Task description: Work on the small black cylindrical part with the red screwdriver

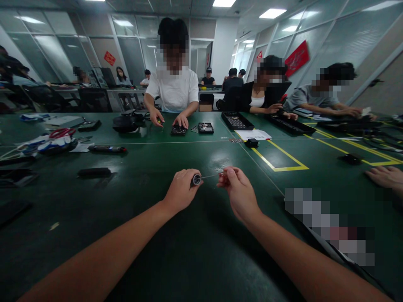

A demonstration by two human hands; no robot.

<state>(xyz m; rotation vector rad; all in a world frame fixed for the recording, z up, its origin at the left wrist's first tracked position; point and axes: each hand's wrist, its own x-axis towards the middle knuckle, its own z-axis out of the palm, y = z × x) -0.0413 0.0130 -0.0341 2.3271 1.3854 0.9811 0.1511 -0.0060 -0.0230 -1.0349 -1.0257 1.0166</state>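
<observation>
Above the green table, my left hand (182, 188) is closed around a small dark cylinder (197, 180), whose round, silver-rimmed end faces me. A thin pale strand or rod (210, 176) stretches from that end toward my right hand (237, 191). Thumb and fingers of the right hand are pinched on its far end. Whether the strand is wire, thread or a stiff rod I cannot tell. The two hands are a short distance apart, both over the table's middle.
Across the green table (141, 260), a person in a white shirt handles a black drive-like part (178, 129). A marker (107, 149) and a black bar-shaped object (94, 172) lie left. Black trays (236, 121) and yellow tape outlines (291, 169) are right. Another person's hand (385, 177) rests far right.
</observation>
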